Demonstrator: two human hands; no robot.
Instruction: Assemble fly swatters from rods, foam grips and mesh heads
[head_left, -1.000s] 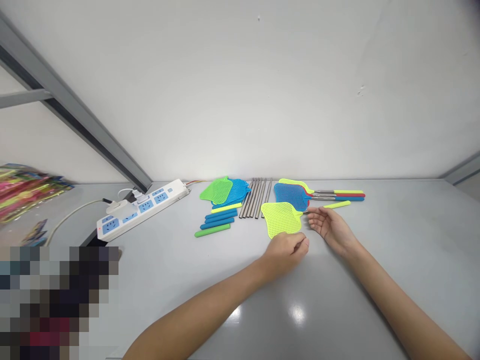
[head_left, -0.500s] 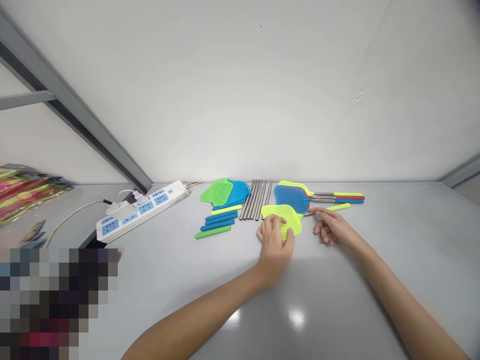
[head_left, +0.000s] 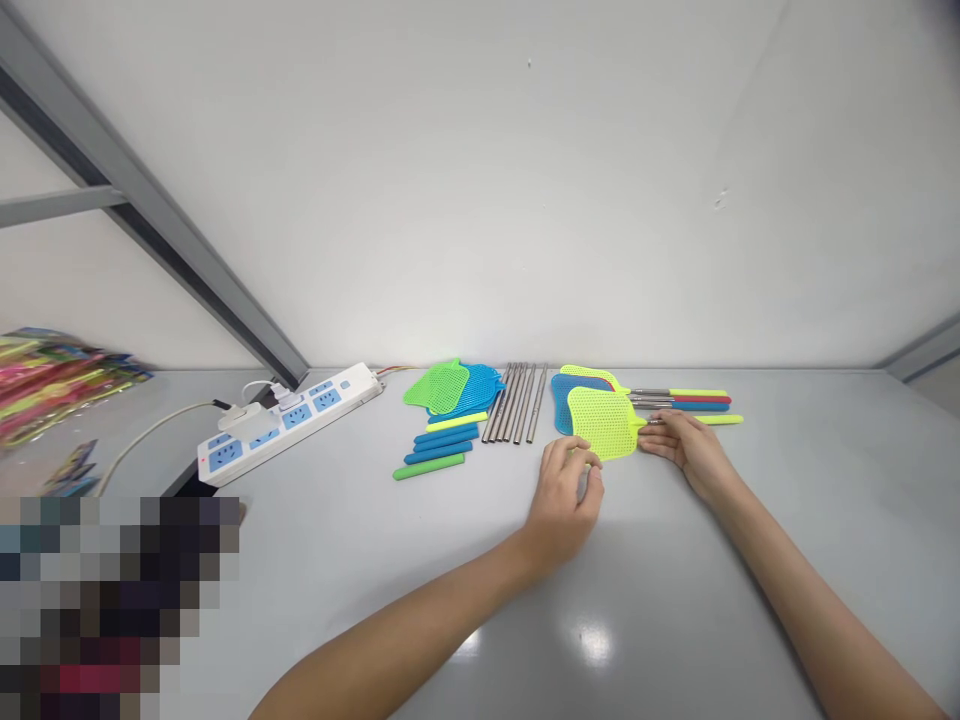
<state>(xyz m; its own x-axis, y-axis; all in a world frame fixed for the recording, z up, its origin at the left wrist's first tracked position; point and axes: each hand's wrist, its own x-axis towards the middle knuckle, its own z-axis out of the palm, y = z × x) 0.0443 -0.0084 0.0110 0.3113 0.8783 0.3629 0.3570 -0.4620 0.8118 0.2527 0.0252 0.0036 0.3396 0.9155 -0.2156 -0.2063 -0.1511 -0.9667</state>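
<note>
Our right hand (head_left: 694, 455) pinches the metal shaft of a yellow-green fly swatter (head_left: 604, 425); our left hand (head_left: 564, 490) is loosely curled, thumb and fingers apart, by the lower edge of its mesh head, and we cannot tell whether they touch. The swatter overlaps a blue swatter (head_left: 562, 408), right of the metal rods (head_left: 517, 405). We find the glossy packets (head_left: 67, 385) at far left too blurred to read.

The left hand (head_left: 564, 498) curls loosely, palm down; the right hand (head_left: 691, 455) pinches, both arms (head_left: 420, 612) stretched forward.
</note>
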